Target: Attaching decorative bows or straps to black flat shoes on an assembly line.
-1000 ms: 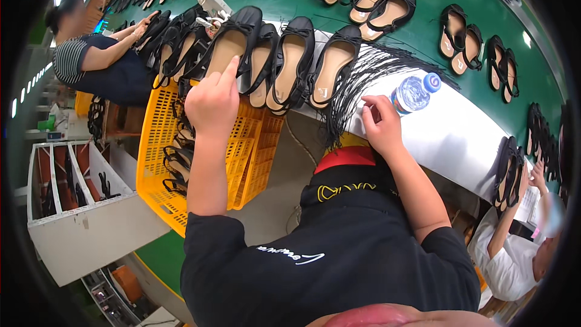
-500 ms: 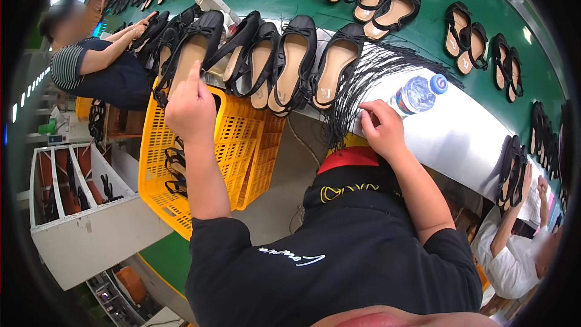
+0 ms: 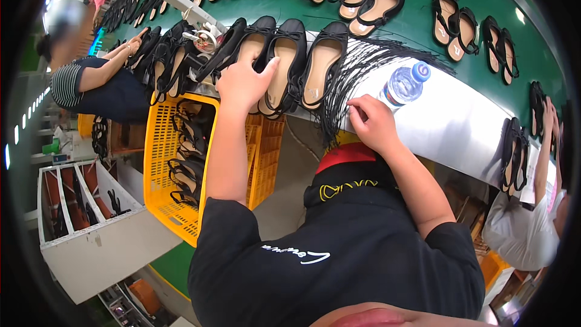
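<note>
Along the near edge of the bench stands a row of black slingback flats with beige insoles. My left hand (image 3: 245,85) reaches into one flat (image 3: 257,39), its fingertips against the insole and the thumb spread apart. Right of it are a second flat (image 3: 283,66) with a bow and a third flat (image 3: 324,69). My right hand (image 3: 375,124) rests curled by the bench edge; whether something is inside its fingers is hidden. Close beside it lie a spread of thin black cords (image 3: 357,72) and a clear water bottle (image 3: 402,88) with a blue cap.
Below the bench on the left, a yellow crate (image 3: 158,157) holds several black shoes. More pairs stand on the green surface (image 3: 411,48). One person works at the left (image 3: 106,82), another at the right (image 3: 523,233). A grey divided bin (image 3: 115,248) stands lower left.
My left hand has moved right, from a raised flat to another in the row. That first flat now sits lower, further left. My right hand keeps about the same pose.
</note>
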Demonstrator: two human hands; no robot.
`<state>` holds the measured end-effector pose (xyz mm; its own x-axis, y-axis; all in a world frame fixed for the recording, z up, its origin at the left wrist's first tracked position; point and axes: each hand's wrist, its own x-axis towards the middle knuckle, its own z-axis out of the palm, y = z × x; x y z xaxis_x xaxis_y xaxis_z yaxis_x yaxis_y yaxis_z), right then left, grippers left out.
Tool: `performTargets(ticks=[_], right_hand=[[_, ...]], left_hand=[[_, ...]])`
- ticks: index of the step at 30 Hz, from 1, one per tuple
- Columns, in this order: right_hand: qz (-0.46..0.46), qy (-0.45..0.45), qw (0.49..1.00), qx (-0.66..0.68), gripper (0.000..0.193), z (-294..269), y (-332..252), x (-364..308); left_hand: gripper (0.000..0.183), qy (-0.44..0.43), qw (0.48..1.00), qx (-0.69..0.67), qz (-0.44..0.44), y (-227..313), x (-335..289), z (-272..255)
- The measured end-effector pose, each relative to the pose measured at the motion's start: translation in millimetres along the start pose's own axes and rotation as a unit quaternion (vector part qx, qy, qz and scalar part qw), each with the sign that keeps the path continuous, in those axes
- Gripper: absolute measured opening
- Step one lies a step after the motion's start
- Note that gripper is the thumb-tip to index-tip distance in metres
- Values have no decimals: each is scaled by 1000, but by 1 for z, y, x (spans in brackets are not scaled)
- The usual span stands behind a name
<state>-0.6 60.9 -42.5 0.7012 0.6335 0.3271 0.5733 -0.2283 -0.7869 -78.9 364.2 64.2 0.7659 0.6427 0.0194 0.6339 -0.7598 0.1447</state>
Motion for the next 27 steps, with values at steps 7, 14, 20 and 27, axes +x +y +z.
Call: performTargets(ticks=[7,14,20,27], right_hand=[[-9,5,1000,18,10,-1,2,-3],[10,12,998,62,9,-3,4,-6],[-174,118,976,59,25,-11,8,-28],[-85,118,983,109,49,-52,71,-174]], left_hand=[[38,-16,999,29,7,-9,9,-17],[29,95,910,-403,-4,-16,-47,-91],[34,63,675,-732,61,16,-120,-84],[28,-243,688,-674,117,162,-219,-47]])
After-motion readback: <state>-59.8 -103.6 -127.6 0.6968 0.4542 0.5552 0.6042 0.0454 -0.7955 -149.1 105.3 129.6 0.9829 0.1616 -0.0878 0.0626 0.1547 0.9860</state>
